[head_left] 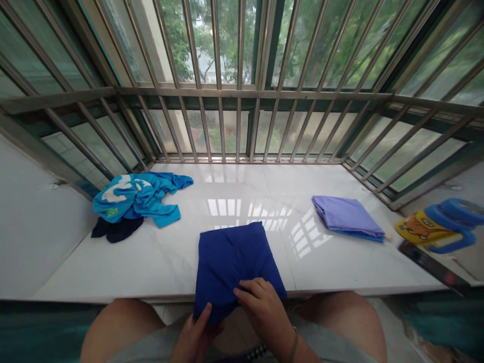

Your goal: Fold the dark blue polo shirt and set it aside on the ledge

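A folded dark blue cloth point(234, 257), perhaps a garment, lies at the front edge of the white ledge, its near part hanging over the edge. My left hand point(194, 333) grips its lower left corner, thumb on top and the other fingers underneath, mostly hidden. On its near right part rests my right hand point(260, 307), fingers bent together and touching the fabric; whether they pinch a fold I cannot make out.
Crumpled bright blue clothing point(139, 196) lies at the left, with a dark piece point(117, 230) beneath it. To the right sits a folded lilac cloth stack point(348, 217). A yellow and blue bottle point(442, 222) stands near a dark box point(434, 264). Metal bars point(249, 93) line the window.
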The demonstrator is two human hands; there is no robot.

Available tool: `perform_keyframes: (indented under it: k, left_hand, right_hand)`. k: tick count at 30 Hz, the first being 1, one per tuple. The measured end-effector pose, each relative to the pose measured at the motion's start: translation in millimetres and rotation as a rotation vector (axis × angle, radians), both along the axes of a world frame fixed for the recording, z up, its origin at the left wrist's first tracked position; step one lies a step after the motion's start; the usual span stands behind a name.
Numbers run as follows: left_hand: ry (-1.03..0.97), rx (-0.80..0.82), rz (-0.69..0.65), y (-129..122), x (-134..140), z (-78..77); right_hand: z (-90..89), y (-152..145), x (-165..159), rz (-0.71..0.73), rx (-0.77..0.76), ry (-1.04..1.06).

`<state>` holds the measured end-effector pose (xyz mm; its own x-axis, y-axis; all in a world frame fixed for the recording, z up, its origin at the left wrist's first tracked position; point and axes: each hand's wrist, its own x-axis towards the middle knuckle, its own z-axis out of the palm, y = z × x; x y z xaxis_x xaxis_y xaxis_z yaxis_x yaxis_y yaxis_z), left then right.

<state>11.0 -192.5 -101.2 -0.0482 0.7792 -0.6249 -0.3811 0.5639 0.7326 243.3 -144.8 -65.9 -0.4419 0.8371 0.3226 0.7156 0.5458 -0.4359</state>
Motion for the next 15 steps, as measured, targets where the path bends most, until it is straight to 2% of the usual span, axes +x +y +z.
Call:
perform_keyframes:
  k: [3, 5, 8, 10, 12, 15]
  left_hand:
    - [0.166, -0.007, -0.036, -1.1, -4.0, -2.2]
    - [0.311, -0.006, -0.105, -1.8, -8.6, -7.0]
    - [0.410, -0.010, -0.166, -2.4, -15.4, -10.8]
    - [0.432, -0.003, -0.193, -2.4, -18.6, -9.4]
    - [0.436, 0.011, -0.209, -2.5, -20.7, -5.5]
    - [0.433, 0.046, -0.239, -3.9, -23.5, 2.9]
  right_hand:
    - [-3.4, -22.7, 9.0, 0.117, -0.109, 0.139]
    - [-13.9, -37.3, 12.8, 0.151, -0.288, 0.208]
    - [-33.7, -50.3, 13.8, -0.004, -0.707, 0.320]
    - [-40.5, -51.5, 11.8, -0.118, -0.974, 0.463]
    - [-37.7, -48.6, 7.5, -0.146, -1.178, 0.683]
    - [-17.7, -40.9, -3.8, -0.071, -1.413, 1.112]
